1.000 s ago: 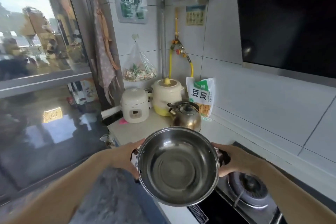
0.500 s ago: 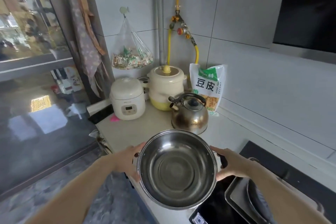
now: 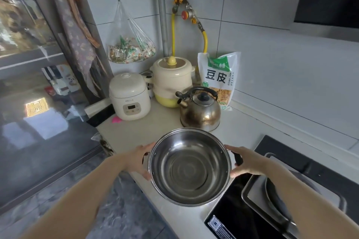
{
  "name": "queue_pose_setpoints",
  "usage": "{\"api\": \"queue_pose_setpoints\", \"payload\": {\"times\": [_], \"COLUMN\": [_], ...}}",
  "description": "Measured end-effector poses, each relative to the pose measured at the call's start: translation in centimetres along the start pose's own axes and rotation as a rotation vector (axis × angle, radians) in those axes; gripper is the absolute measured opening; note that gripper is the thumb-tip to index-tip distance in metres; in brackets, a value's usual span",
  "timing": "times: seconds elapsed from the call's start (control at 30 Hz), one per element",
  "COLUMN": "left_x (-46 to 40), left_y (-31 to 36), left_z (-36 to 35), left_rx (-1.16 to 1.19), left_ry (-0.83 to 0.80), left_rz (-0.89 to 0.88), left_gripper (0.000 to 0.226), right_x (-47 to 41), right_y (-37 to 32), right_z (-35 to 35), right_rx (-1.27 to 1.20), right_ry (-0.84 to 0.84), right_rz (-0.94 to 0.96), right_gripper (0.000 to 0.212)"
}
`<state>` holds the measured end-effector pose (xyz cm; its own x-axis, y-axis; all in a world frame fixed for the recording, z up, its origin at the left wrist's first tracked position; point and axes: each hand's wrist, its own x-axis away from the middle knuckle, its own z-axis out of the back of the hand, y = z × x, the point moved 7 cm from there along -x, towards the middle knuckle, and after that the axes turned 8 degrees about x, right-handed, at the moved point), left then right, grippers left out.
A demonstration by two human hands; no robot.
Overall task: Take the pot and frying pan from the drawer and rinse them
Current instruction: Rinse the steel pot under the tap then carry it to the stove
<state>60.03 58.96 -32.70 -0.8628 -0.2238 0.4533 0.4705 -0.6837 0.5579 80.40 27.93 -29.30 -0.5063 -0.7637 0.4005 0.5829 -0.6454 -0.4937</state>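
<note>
I hold a round stainless steel pot (image 3: 189, 169) with both hands over the front edge of the counter. It is empty, and I look straight down into it. My left hand (image 3: 138, 159) grips its left handle and my right hand (image 3: 245, 162) grips its black right handle. A dark frying pan (image 3: 275, 198) rests on the stove at the lower right, partly hidden by my right forearm, its handle pointing toward the bottom edge.
A steel kettle (image 3: 200, 111) stands just behind the pot. A white rice cooker (image 3: 129, 97), a cream and yellow steamer pot (image 3: 171, 81) and a food bag (image 3: 220, 77) fill the counter corner. The black stove (image 3: 229, 217) lies to the right, a glass door (image 3: 29, 83) to the left.
The view has tilted down and drawn closer to the counter. The pot stays in both hands. The gas burner seen earlier is now covered by the frying pan in view.
</note>
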Motion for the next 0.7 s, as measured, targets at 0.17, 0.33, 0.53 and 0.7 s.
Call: {"api": "queue_pose_setpoints", "payload": {"times": [0.17, 0.33, 0.53, 0.7], "left_x": [0.9, 2.4, 6.1, 11.2], "left_y": [1.5, 2.7, 14.2, 26.7], "left_z": [0.1, 0.9, 0.6, -3.5], "left_rx": [-0.097, 0.027, -0.310, -0.232], "left_ry": [0.009, 0.194, 0.635, 0.874], "left_rz": [0.024, 0.023, -0.114, -0.124], "left_gripper": [0.135, 0.111, 0.080, 0.083], "right_x": [1.5, 5.1, 15.0, 31.2], "right_y": [0.0, 0.0, 0.2, 5.6], "right_z": [0.3, 1.5, 5.2, 6.1], "right_rx": [0.050, 0.059, 0.290, 0.214], "right_ry": [0.056, 0.232, 0.695, 1.029], "right_rz": [-0.052, -0.100, -0.242, -0.623], "right_gripper": [0.096, 0.100, 0.084, 0.082]}}
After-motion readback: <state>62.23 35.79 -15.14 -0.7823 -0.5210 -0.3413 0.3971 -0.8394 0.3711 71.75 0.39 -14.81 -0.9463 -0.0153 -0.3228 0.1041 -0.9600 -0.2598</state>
